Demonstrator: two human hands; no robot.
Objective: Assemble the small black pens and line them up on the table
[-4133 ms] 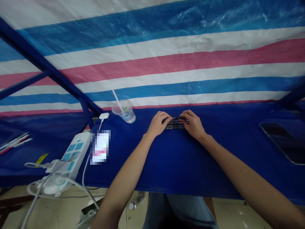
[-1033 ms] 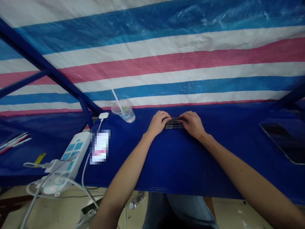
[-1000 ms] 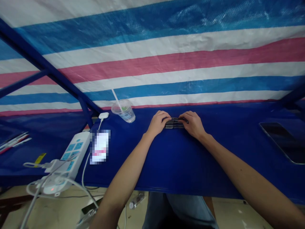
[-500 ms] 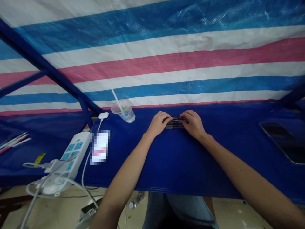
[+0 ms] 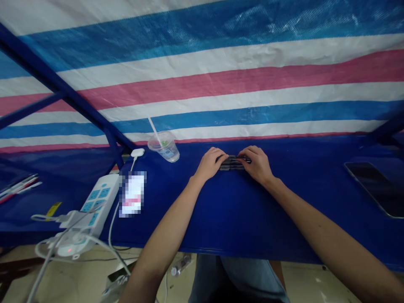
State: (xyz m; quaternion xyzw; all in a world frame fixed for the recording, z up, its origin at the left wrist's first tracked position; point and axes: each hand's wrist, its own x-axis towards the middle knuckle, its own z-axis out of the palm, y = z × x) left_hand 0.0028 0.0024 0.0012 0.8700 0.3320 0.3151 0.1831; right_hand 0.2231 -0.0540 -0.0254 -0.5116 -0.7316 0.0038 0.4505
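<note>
Several slim black pens (image 5: 232, 167) lie side by side on the blue table, crosswise in front of me. My left hand (image 5: 212, 163) closes thumb and fingers round their left ends. At the right, my right hand (image 5: 256, 163) pinches the end of the pen at the far side of the row, with its fingers curled over it. Both hands rest close to the tabletop, and the fingers hide the outer ends of the pens.
A clear plastic cup (image 5: 168, 152) with a straw stands left of my hands, near a lit phone (image 5: 132, 195) and a white charger (image 5: 137, 153). A power strip (image 5: 101, 194) with cables lies further left. Another phone (image 5: 375, 187) lies right. Loose pens (image 5: 19, 187) lie far left.
</note>
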